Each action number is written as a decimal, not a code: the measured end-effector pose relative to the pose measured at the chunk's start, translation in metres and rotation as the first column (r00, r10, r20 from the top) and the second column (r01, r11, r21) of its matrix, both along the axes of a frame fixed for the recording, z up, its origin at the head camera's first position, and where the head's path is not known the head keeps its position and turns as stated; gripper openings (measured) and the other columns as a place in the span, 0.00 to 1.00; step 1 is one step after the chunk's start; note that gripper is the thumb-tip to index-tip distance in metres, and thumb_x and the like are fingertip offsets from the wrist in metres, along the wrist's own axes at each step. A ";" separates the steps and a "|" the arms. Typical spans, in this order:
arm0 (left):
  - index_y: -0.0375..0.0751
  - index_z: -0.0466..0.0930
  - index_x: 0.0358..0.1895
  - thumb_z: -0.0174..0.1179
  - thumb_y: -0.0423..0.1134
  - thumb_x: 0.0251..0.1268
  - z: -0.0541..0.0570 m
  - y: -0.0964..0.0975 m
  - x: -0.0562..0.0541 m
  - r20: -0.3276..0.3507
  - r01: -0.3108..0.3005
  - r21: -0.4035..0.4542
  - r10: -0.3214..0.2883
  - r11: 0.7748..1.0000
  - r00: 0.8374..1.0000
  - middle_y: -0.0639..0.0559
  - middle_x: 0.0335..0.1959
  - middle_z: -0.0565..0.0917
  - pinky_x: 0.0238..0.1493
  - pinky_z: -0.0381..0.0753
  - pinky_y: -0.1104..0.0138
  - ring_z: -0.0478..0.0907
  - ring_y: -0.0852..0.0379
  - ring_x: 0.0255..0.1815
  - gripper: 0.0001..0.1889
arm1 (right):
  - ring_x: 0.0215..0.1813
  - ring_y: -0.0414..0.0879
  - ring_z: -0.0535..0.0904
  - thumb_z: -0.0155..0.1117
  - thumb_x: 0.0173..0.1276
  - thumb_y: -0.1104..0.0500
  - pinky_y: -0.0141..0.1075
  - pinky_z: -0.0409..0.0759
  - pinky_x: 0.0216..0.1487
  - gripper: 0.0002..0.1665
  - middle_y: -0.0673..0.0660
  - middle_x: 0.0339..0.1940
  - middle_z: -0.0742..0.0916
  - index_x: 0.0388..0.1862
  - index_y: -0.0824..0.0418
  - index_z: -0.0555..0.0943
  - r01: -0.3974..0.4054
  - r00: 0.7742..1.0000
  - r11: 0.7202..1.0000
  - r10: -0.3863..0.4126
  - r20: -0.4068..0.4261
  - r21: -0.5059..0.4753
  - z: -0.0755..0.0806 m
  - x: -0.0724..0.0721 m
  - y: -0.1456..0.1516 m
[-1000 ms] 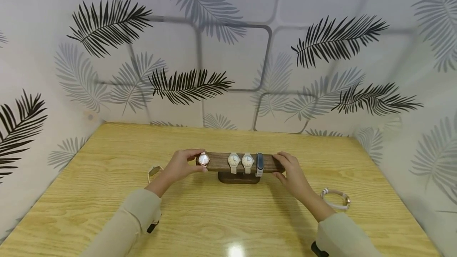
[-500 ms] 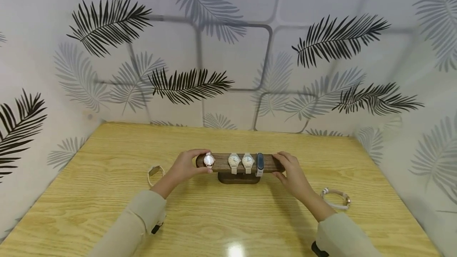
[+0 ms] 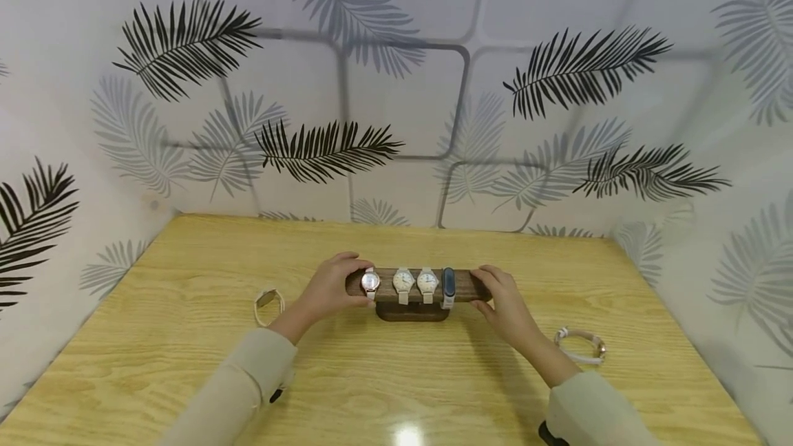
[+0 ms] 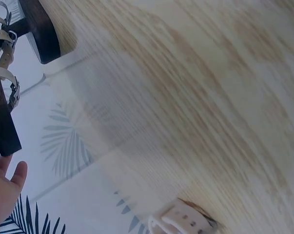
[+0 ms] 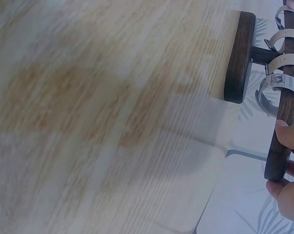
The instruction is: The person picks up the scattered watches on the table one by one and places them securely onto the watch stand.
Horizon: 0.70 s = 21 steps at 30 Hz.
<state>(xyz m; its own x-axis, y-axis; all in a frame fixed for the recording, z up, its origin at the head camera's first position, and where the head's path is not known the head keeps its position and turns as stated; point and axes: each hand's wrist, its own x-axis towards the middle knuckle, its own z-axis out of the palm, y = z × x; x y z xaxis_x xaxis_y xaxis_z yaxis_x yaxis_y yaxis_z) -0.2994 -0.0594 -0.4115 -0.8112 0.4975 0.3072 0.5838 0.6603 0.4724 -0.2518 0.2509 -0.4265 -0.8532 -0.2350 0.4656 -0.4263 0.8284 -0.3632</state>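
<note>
A dark wooden watch stand (image 3: 387, 284) has its bar raised on a rounded base (image 5: 240, 58). My left hand (image 3: 328, 288) pinches a small round watch (image 3: 370, 282) near the bar's left end, thumb below the dial and index finger above it. Two pale-dialled watches (image 3: 403, 281) sit side by side mid-bar, with a dark-screened fitness band (image 3: 449, 284) on a light strap to their right. My right hand (image 3: 509, 301) grips the bar's right end between thumb and fingers. Curved straps loop around the bar (image 4: 1, 117) in the left wrist view.
On the wood-grain table (image 3: 372, 377), a light-strapped watch (image 3: 268, 298) stands on its side behind my left forearm. Another pale-strapped watch (image 3: 585, 360) lies right of my right forearm. Leaf-patterned wall covering (image 3: 396, 88) rises behind the table's far edge.
My left hand has slid the small round watch rightward along the bar, toward the two pale-dialled watches. My right hand keeps its grip on the bar's right end.
</note>
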 end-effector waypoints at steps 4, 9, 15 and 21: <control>0.39 0.77 0.55 0.74 0.47 0.43 -0.003 0.006 -0.001 -0.025 -0.009 -0.019 0.009 1.000 1.000 0.40 0.56 0.77 0.61 0.70 0.47 0.68 0.41 0.64 0.32 | 0.56 0.63 0.72 0.70 0.51 0.70 0.53 0.76 0.55 0.29 0.67 0.54 0.77 0.54 0.71 0.74 0.000 1.000 1.000 0.000 0.000 -0.004 0.000 0.001 0.000; 0.41 0.77 0.56 0.73 0.49 0.43 -0.002 0.012 -0.001 -0.037 -0.017 -0.052 0.015 0.999 0.999 0.42 0.57 0.77 0.62 0.69 0.47 0.67 0.42 0.64 0.33 | 0.56 0.63 0.72 0.70 0.51 0.70 0.53 0.76 0.55 0.29 0.67 0.53 0.77 0.54 0.71 0.74 0.004 1.000 1.000 -0.004 -0.005 -0.005 0.000 0.001 0.000; 0.40 0.76 0.57 0.72 0.49 0.45 0.000 0.015 0.002 -0.035 -0.012 -0.068 0.009 0.998 0.999 0.42 0.57 0.77 0.63 0.66 0.46 0.67 0.42 0.65 0.33 | 0.57 0.64 0.71 0.70 0.52 0.70 0.53 0.76 0.55 0.29 0.67 0.54 0.77 0.55 0.70 0.74 0.007 1.000 1.000 -0.007 0.004 0.000 -0.001 0.001 -0.002; 0.40 0.75 0.58 0.72 0.49 0.45 -0.003 0.014 0.001 -0.051 0.005 -0.058 -0.008 0.998 0.999 0.44 0.57 0.78 0.64 0.65 0.45 0.66 0.41 0.65 0.34 | 0.56 0.64 0.72 0.70 0.51 0.71 0.53 0.76 0.54 0.29 0.68 0.54 0.76 0.55 0.71 0.74 0.006 1.000 1.000 -0.006 -0.017 0.002 0.001 0.002 -0.002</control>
